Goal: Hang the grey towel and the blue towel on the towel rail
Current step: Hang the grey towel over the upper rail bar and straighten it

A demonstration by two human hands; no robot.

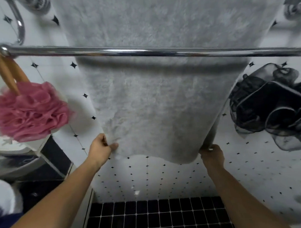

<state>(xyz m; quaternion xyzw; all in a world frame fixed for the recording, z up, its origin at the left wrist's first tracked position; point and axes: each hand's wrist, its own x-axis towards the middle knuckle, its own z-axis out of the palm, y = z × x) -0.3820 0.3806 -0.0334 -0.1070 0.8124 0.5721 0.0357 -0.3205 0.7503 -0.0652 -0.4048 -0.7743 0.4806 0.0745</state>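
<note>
A wall of white tiles [168, 179] set with small black diamonds is seen filling most of the view, and it is met at the bottom by a floor of black tiles [152, 217] with pale grout. The view is crossed from left to right by a chrome towel rail [142, 51]. The grey towel [154, 104] is hung behind this rail, spread wide and flat against the wall; its upper part is cut off by the top edge, so what it is draped over cannot be told. Its lower left corner is pinched between the thumb and curled fingers of the left hand [100, 149], where the cloth is bunched a little. Its lower right corner is gripped by the right hand [213, 154], whose fingers are curled round the hem and partly hidden under it. Both corners are held out from the wall, above the floor. A pink bath puff [29, 110] is hung by a tan cord [6, 73] from the rail's left end, well apart from the towel. A black mesh puff [272, 103] is seen against the wall on the right, just beside the towel's right edge. Chrome fittings [294, 4] are mounted at the top right, and a curved chrome pipe [19, 25] at the top left. A white fixture [12, 148] at the left edge is too blurred to be named.
</note>
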